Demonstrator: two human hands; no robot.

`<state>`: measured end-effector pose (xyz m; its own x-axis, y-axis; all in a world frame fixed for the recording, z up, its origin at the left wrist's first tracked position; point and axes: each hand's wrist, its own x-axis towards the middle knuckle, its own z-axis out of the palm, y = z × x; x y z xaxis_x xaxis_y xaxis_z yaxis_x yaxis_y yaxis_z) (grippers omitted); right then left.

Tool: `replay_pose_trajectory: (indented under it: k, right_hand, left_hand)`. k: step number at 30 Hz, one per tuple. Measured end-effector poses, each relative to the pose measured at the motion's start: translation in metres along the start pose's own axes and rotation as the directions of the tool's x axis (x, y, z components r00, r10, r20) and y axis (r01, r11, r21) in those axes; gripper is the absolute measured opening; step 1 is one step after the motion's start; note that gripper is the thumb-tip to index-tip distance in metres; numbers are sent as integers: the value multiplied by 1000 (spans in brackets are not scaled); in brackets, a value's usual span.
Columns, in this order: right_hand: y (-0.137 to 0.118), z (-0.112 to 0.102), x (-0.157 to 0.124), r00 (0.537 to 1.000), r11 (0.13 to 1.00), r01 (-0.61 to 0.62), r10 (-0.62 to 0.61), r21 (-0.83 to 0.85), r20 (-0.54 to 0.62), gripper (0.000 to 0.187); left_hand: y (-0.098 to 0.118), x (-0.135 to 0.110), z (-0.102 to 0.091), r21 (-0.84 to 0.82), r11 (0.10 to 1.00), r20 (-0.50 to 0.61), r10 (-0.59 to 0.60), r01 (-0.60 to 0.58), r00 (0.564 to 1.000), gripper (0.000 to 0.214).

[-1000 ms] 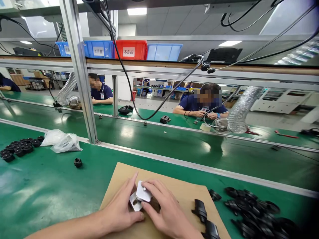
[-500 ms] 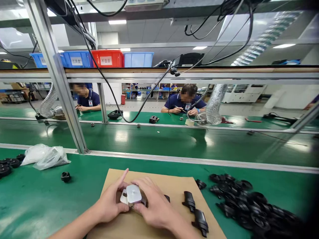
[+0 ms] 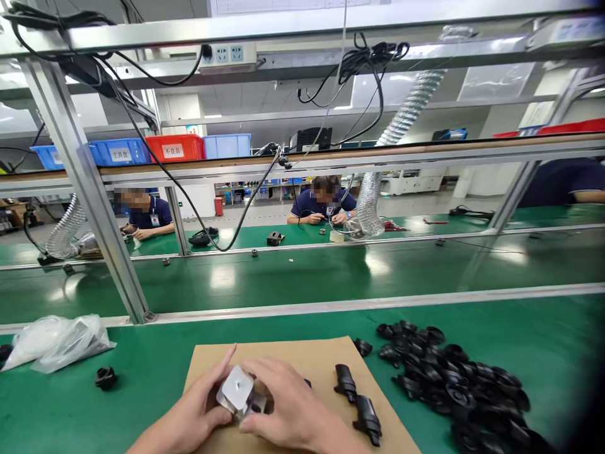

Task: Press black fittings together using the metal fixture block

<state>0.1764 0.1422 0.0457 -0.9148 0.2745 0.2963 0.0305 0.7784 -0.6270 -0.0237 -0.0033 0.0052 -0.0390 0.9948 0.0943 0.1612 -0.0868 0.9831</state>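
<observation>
Between my two hands is a silver metal piece (image 3: 237, 387) with a rounded-square plate on top and a small raised point at its middle. My left hand (image 3: 204, 403) grips its left side, thumb at the near edge and index finger pointing up. Wrapped round the right side, my right hand (image 3: 286, 403) covers part of a lower metal section. The piece is tilted above a brown cardboard sheet (image 3: 265, 350). Right of my hands, two black plastic parts (image 3: 346, 382) lie on the cardboard. A bit of another dark part shows behind my right hand.
A heap of black plastic parts (image 3: 454, 384) covers the bench at right. One black part (image 3: 105, 378) and clear plastic bags (image 3: 61, 340) lie at left. A metal post (image 3: 89, 183) rises from the rail. Co-workers sit across the green bench (image 3: 302, 277).
The view has shifted, with the far bench and shelf moving left in the picture. In my hands the metal piece has turned and tilted; both hands still hold it.
</observation>
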Motion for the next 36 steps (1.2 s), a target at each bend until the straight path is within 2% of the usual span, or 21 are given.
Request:
replay_pose_trajectory:
  k: [2,5,7,10,14,17,19,21,23,25,28,30,33,36]
  right_hand:
    - [2,-10,1,998,997,11,-15,75,54,73]
    - [0,-14,1,996,989,30,-42,148,82,81]
    - [-3,-13,2,991,982,73,-92,172,100,78]
    - [-4,-8,3,990,977,85,-105,195,93,71]
    - [-1,-5,4,994,969,66,-84,240,69,72]
    - [-1,-4,3,994,966,54,-75,254,73,70]
    - [-4,0,3,998,979,10,-23,204,58,67]
    - [-9,9,3,998,990,-63,63,122,5,58]
    - [-16,21,3,985,988,-147,150,37,-84,46]
    - [-22,34,4,964,977,-208,196,-51,-178,36]
    - [-21,42,3,960,962,-214,176,-167,-217,31]
    - [-16,35,0,983,976,-135,110,-173,-145,40]
    - [-6,12,-6,999,998,29,-28,-49,20,65]
    - [-2,-8,-8,989,994,83,-91,78,115,76]
  left_hand:
    - [2,-1,-6,-52,999,62,-6,10,998,110]
    - [1,-2,-8,-62,997,103,-46,52,994,124]
    - [-1,-3,-4,-43,997,94,-56,60,994,139]
    - [-4,-4,9,-37,998,15,-48,48,999,156]
    - [-8,-4,24,-42,995,-112,-95,91,989,156]
    - [-11,-2,30,-112,989,-133,-109,94,985,161]
    - [-12,0,34,-174,981,-157,-116,89,981,164]
    - [-10,1,40,-186,979,-226,-131,90,965,164]
    - [-5,2,45,-112,988,-312,-141,111,940,150]
    - [0,3,47,-13,990,-353,-133,137,926,132]
    - [4,4,39,54,990,-296,-106,127,949,124]
    - [2,2,30,26,995,-215,-90,97,973,136]
    - [-4,-2,16,-31,998,-91,-58,56,994,154]
    - [-7,-7,7,-33,997,36,-69,70,997,159]
